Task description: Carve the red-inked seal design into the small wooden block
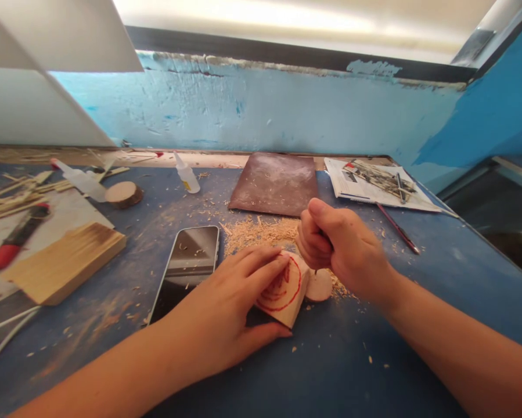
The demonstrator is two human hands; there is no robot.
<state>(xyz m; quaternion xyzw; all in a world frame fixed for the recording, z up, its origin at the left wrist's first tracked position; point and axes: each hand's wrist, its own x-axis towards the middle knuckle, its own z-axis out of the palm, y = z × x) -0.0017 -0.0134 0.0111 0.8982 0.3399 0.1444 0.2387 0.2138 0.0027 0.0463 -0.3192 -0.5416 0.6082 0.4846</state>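
My left hand (238, 290) grips a small wooden block (289, 293), fingers over its top and thumb along the near side. Red lines and a red ring are drawn on the block's upper face, partly hidden by my fingers. To its right, my right hand (337, 238) is closed in a fist around a dark-handled tool (326, 237). Most of that tool is covered; a thin tip seems to show below the fist, and its kind cannot be made out. Just under the fist, a round wooden disc (319, 286) lies beside the block.
Wood shavings (261, 232) lie behind the block. A phone (189, 261) is left of it, with a brown sandpaper sheet (276, 183) behind. Farther left are a glue bottle (186, 174), a wood slice (123, 194) and a plank (67, 261). A pencil (398, 228) lies right.
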